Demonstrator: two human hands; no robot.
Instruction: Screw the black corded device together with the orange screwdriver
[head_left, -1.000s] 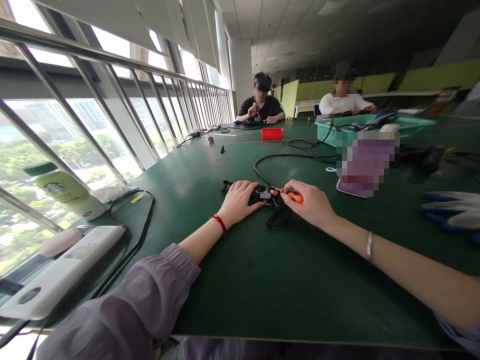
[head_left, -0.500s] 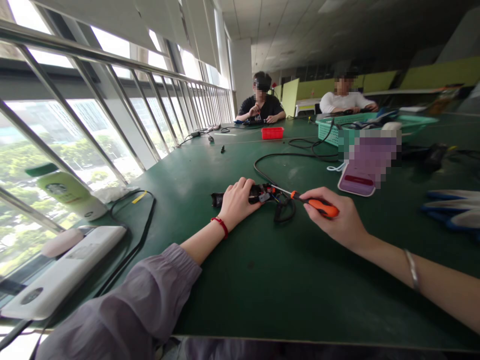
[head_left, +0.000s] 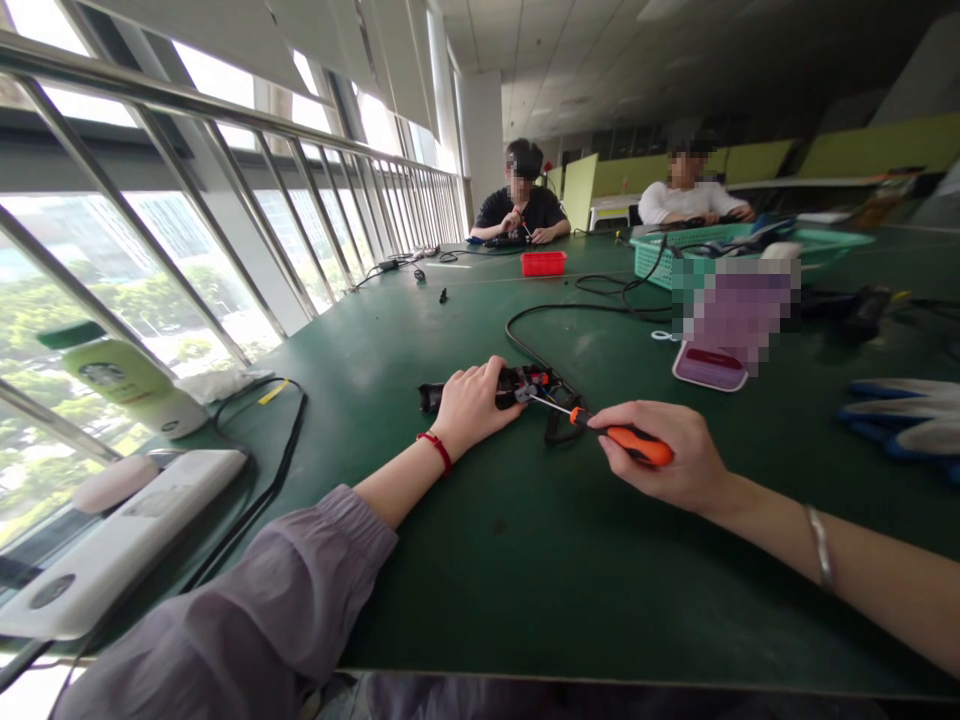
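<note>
At the far left, a green-capped bottle leans near the railing, well apart from the work. Further right, the person's left hand lies over the black device, its fingers bent across the top and its thumb along the near side, pinning the thing to the green surface. The device rests there lengthwise, in front of the person, with its plain dark end sticking out left of the hand and its open, wired end to the right. The body looks stiff and fairly light, probably hard plastic, and its rounded side may roll or slip a little on the smooth top. The closed left portion seems the sound place to hold; the exposed wires on the right look fragile and would be better left unsqueezed. A black cable arcs behind that end, and its stiffness might tug the light body around. Next comes an orange-handled screwdriver, its thin shaft reaching to the open end, though exact tip contact cannot be made out. The right hand pinches its grip between thumb and fingers; the thick handle should give good purchase.
</note>
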